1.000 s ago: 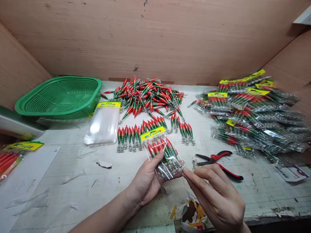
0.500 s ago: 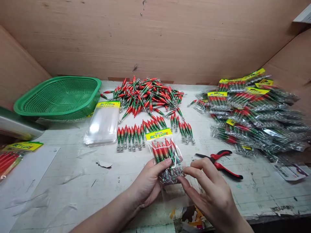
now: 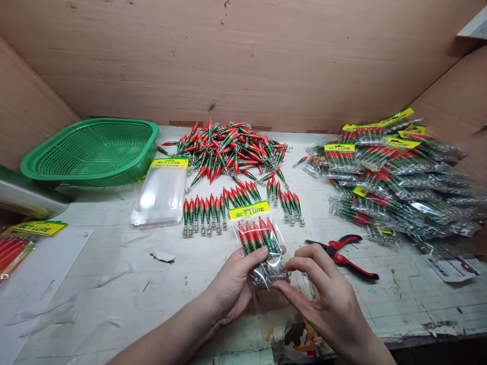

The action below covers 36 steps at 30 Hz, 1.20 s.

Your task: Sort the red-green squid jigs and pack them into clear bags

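A clear packet of lures [image 3: 258, 238] is held just left of the red-handled pliers [image 3: 344, 256], lifted slightly off the tabletop [image 3: 114, 274]. Its long axis runs away from the person. The yellow header card is at the far end, about level with the pliers' tips, and the near end with the hooks points back toward the wrists, leaning a little to the pliers' side. Both hands meet at that near end. The left hand [image 3: 232, 289], on the side away from the pliers, grasps the packet with its thumb pressed over the front. The right hand [image 3: 329, 299], directly on the near side of the pliers, pinches the lower corner with its fingertips. Each hand touches the packet, but the left carries more of it. A row of loose lures [image 3: 203, 215] lies further left of the pliers, just beyond the header card.
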Tool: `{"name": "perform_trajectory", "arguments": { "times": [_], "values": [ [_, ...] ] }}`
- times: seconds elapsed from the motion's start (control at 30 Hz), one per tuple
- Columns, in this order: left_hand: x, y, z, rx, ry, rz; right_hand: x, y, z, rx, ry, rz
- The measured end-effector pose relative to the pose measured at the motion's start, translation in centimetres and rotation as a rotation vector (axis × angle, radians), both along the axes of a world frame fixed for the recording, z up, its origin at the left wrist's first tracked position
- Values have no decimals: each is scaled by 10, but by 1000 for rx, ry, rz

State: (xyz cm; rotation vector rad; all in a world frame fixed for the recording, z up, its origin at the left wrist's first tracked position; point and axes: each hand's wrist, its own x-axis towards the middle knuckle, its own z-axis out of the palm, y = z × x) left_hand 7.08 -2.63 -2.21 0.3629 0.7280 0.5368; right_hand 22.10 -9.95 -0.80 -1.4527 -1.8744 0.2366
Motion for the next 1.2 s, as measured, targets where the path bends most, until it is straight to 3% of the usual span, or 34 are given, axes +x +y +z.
{"name": "perform_trajectory", "arguments": {
  "times": [0.13,0.33,0.7,0.87,1.2],
  "values": [
    [-1,2,0,24,4,-27,-1,3,-2,23,8,-17],
    [-1,2,0,-26,-16,-21,3,3,0,-44,-1,81],
    [0,0,-3,-15,-26,0,-4,4,-5,137,-147,-10],
    [1,1,-3,-47,4,47,-2,4,-2,108,-110,5],
    [1,-1,-1,13,-31,-16,3,3,-4,63,-95,28]
  ]
}}
